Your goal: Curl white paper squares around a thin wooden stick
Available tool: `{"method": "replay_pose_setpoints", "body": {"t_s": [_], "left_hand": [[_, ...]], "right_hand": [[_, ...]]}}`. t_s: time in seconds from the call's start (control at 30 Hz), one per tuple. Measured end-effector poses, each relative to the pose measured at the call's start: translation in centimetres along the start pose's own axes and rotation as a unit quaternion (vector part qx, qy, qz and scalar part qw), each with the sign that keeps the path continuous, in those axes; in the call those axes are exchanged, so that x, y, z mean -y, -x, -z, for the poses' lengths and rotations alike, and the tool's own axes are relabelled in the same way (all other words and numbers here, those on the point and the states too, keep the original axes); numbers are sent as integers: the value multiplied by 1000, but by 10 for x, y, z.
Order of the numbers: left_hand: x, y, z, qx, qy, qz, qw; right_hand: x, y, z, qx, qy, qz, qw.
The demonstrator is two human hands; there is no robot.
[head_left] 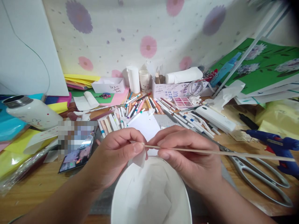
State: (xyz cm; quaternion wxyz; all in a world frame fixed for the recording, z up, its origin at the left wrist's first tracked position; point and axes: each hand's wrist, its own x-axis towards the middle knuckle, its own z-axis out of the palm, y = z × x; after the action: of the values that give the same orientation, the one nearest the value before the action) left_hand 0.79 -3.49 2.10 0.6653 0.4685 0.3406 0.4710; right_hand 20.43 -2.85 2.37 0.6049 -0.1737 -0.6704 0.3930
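Between the thumb and finger of my right hand (pixel 187 152) is a long thin wooden stick (pixel 201 151), which reaches out far to the right. Its left tip meets the pinched fingers of my left hand (pixel 123 152). A small piece of white paper (pixel 139 159) hangs from that left pinch, at the stick's tip. Below both hands stands a white oval container (pixel 149 199) with white paper-like material inside. Its far rim lies just beneath my fingers. How far the paper wraps around the tip is hidden by my left fingers.
Large scissors (pixel 257 174) and a blue glue gun (pixel 273 140) lie at the right. Several markers (pixel 130 109) spread across the table's middle. A phone (pixel 78 149) and a white bottle (pixel 32 112) are at the left. Paper cups (pixel 144 79) stand at the back.
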Motion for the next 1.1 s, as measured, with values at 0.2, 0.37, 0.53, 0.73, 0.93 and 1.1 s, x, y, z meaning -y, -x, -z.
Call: {"method": "replay_pose_setpoints", "body": {"t_s": [0.2, 0.37, 0.53, 0.73, 0.93, 1.1], "left_hand": [[-2, 1, 0, 2, 1, 8, 1000], [-2, 2, -1, 5, 0, 8, 1000], [-2, 2, 0, -1, -6, 10, 1000], [-2, 2, -1, 0, -6, 12, 1000], [-2, 0, -1, -1, -19, 6, 1000], [-2, 3, 1, -11, -53, 0, 999]], "right_hand": [[0, -2, 0, 3, 3, 8, 1000], [0, -2, -1, -2, 2, 11, 1000], [0, -1, 0, 1, 7, 14, 1000], [1, -2, 0, 0, 15, 19, 1000], [2, -2, 0, 2, 20, 17, 1000], [2, -1, 1, 6, 24, 20, 1000]]}}
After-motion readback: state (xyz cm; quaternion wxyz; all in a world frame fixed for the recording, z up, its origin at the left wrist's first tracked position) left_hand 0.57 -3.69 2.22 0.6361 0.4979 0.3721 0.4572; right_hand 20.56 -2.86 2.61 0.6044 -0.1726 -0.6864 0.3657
